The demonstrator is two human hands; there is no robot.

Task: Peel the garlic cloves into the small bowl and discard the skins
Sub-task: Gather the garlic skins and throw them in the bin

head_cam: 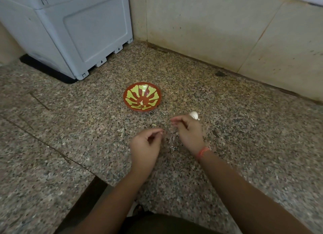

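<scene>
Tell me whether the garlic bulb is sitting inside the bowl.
No, the garlic bulb lies on the counter to the right of the bowl, apart from it.

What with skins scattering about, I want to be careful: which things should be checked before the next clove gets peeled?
1. Small bowl upright on the granite counter: ok.
2. Peeled clove lying in the bowl: ok.
3. Garlic bulb on hand, just behind the right hand: ok.
4. Left hand grip: pinches a small pale piece; clove or skin, cannot tell.
5. Right hand holding anything: blurred, cannot tell.
6. Skins discarded: not ok; bits lie on the counter.
</scene>
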